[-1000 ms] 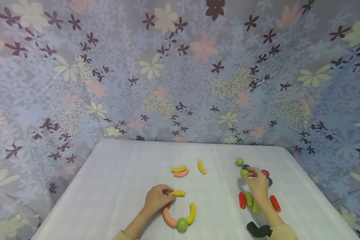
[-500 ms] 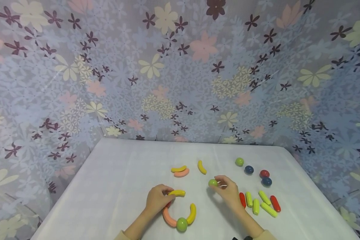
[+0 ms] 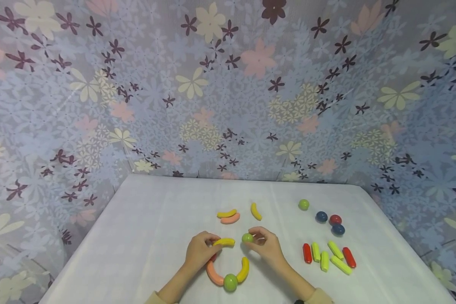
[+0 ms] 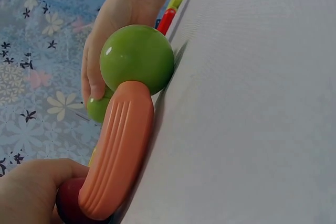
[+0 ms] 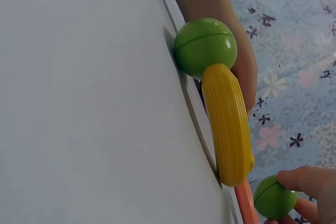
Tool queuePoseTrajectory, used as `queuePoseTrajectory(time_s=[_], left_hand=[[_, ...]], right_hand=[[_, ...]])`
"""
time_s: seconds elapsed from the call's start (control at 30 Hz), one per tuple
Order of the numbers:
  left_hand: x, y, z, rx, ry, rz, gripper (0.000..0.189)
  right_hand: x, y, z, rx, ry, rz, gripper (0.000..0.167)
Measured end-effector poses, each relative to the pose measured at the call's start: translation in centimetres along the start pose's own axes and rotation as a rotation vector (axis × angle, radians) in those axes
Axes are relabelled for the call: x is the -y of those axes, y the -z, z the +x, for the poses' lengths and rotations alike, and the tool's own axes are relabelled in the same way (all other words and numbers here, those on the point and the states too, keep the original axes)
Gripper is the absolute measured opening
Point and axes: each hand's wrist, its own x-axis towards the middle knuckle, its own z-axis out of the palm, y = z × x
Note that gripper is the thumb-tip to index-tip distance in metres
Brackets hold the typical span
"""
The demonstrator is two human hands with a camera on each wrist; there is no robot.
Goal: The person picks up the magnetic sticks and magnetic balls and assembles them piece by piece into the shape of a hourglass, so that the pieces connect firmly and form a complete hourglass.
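My left hand (image 3: pixel 200 253) pinches the left end of a yellow curved piece (image 3: pixel 226 242). A red ball (image 4: pixel 71 203) sits by its thumb, half covered by the fingers. From there a salmon curved piece (image 3: pixel 214 274) runs down to a green ball (image 3: pixel 230 282), with another yellow curved piece (image 3: pixel 243 270) on the ball's right; together they form an open ring. My right hand (image 3: pixel 267 249) holds a second green ball (image 3: pixel 247 238) between thumb and fingers, right of the upper yellow piece and apart from it.
Behind the hands lie two yellow curved pieces (image 3: pixel 256 211) and a salmon one (image 3: pixel 230 218). Farther right are a green ball (image 3: pixel 303 204), dark blue balls (image 3: pixel 321 216) and a red ball (image 3: pixel 335 220). Several red and lime sticks (image 3: pixel 324 261) lie nearer on the white table (image 3: pixel 156 219).
My right hand has carried the green ball leftward, from the group of balls at the right to beside the ring. The left hand has stayed almost still.
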Motion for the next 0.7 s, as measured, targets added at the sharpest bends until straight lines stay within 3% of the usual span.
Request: queuePoseTrajectory(time_s=[0.2, 0.43, 0.7], left_hand=[[0.0, 0.0, 0.1, 0.004, 0.004, -0.005, 0.019], [0.0, 0.0, 0.1, 0.011, 0.0, 0.006, 0.02], [-0.1, 0.0, 0.0, 0.013, 0.006, 0.011, 0.02]], right_hand=[[0.4, -0.9, -0.2, 0.076, -0.028, 0.002, 0.035], [0.4, -1.6, -0.4, 0.113, -0.002, 0.023, 0.035], [0.9, -1.4, -1.9, 0.047, -0.13, -0.089, 0.032]])
